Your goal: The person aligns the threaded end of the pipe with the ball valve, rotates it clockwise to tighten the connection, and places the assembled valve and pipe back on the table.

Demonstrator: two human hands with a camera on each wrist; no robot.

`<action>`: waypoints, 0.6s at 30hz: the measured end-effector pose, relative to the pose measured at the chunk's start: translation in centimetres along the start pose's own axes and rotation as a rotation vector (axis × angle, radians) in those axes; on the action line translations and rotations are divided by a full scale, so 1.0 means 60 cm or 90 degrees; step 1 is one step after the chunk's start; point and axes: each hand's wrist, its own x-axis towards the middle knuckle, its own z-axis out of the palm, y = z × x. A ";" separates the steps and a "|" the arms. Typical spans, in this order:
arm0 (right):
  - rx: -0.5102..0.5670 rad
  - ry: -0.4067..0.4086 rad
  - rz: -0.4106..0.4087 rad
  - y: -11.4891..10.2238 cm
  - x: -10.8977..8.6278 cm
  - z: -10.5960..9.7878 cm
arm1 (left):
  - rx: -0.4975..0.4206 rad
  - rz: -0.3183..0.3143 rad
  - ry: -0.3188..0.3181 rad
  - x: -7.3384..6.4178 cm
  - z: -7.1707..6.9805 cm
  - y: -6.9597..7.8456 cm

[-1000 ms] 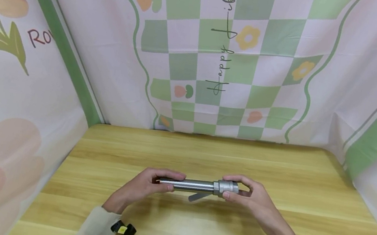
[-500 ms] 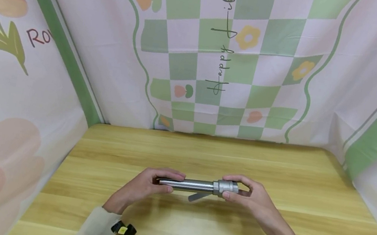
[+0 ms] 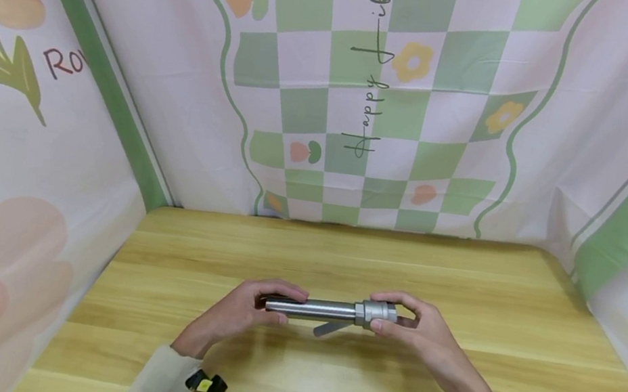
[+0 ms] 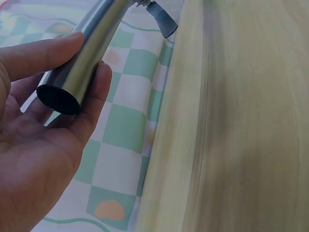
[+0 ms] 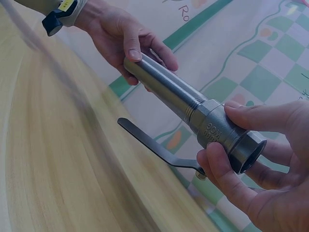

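Both grips are closed on the two ends of one metal assembly, held up over the desk, nearly level and crosswise in front of the person. The left grip [image 3: 230,312], a bare hand, holds the free end of a smooth, silver-coloured metal pipe [image 3: 320,310], with the thumb along its near side and fingers along its far side; the left wrist view shows that end as a dark round face. The right grip [image 3: 432,335], also a bare hand, pinches a stubby grey metal valve body [image 3: 374,313] between thumb and fingers at the opposite end.

The pipe joins the valve body, and in the right wrist view screw threads show just beside the joint. Raised lettering marks the valve's side, and its outer end is an open faceted collar. From the valve, a flat grey metal lever [image 5: 154,149] slants back alongside the pipe, apart from it.

Farther out, pale beige sleeves [image 3: 162,377] cover the forearms, and a small black device with a yellow label [image 3: 206,385] sits at the left wrist. Underneath spreads a light wood-grain desk [image 3: 340,262]. Behind it hangs a white cloth with a green checkered panel [image 3: 346,112], flowers and "Happy Life" lettering.
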 end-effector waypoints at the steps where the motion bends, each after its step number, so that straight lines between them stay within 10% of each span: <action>1: 0.000 -0.001 -0.001 0.000 0.000 0.000 | 0.000 0.000 0.000 0.000 0.000 0.000; 18: 0.000 0.003 -0.001 -0.004 -0.003 0.001 | -0.010 -0.073 0.004 0.000 -0.005 -0.004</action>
